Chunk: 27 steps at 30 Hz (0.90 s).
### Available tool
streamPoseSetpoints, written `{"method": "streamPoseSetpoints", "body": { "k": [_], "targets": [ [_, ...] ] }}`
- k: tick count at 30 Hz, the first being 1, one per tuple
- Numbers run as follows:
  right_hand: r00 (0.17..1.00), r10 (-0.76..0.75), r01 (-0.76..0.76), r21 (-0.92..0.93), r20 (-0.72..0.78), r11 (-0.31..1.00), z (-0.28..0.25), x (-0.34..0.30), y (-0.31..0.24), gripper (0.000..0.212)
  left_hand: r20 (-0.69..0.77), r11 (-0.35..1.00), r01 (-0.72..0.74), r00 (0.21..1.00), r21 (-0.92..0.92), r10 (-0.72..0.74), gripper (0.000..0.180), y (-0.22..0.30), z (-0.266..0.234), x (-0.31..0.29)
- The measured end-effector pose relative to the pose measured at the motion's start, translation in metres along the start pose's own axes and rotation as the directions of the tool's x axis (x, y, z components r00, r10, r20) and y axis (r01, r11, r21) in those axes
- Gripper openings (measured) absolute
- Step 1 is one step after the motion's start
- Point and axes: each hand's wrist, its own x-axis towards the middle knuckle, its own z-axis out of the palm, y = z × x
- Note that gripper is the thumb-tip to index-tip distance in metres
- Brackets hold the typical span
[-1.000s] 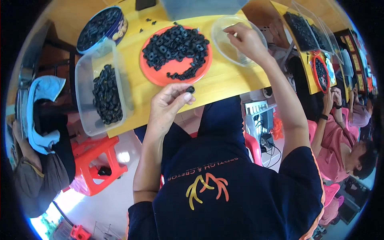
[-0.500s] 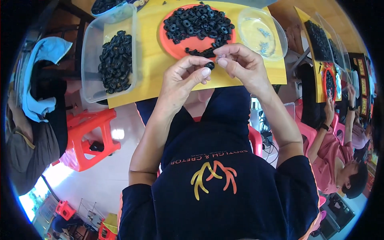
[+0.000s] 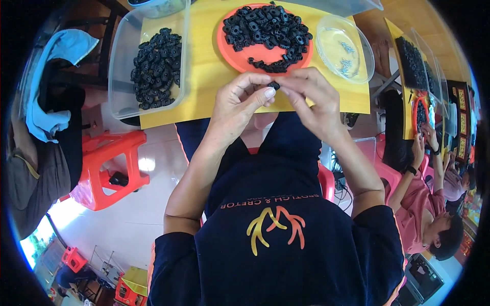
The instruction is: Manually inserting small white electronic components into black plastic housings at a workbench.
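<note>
Just in front of the table edge, my left hand (image 3: 237,102) pinches a small black plastic part (image 3: 274,85) between thumb and fingertips. My right hand (image 3: 314,99) meets it from the right, its index fingertip at the part. Whatever the right fingers hold is too small to make out. Beyond both hands lies a round orange-red tray (image 3: 239,60) with a heap of black plastic parts (image 3: 268,28), some trailing along its near rim. To its right, a round clear dish (image 3: 329,55) holds small thin silvery pieces (image 3: 346,66).
At the left, a clear plastic box (image 3: 118,76) holds many black parts (image 3: 157,71) on the yellow table board (image 3: 201,102). A red stool (image 3: 112,168) stands left of my legs. Co-workers sit on both sides; one in pink (image 3: 421,209) works at another yellow board.
My right fingertips have moved left and now meet the black part in my left hand. The view has shifted slightly. The co-worker's hands at the right have come closer together.
</note>
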Motion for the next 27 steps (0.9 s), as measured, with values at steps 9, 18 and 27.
{"method": "streamPoseSetpoints", "body": {
  "k": [9, 18, 27],
  "targets": [
    [0.985, 0.101, -0.105, 0.018, 0.141, 0.994, 0.007, -0.008, -0.008, 0.030, -0.042, 0.999, 0.004, 0.999, -0.047, -0.006, 0.017, -0.009, -0.014, -0.005],
    [0.955, 0.116, -0.063, -0.194, 0.274, 0.979, 0.023, 0.057, 0.044, 0.015, -0.070, 1.000, 0.005, 0.998, 0.021, -0.004, 0.017, -0.005, -0.025, -0.008],
    [0.833, 0.209, 0.005, -0.385, 0.513, 0.923, 0.037, 0.088, 0.052, 0.019, -0.073, 0.999, 0.023, 0.997, 0.030, -0.020, 0.017, -0.002, -0.029, -0.007]
  ]
}}
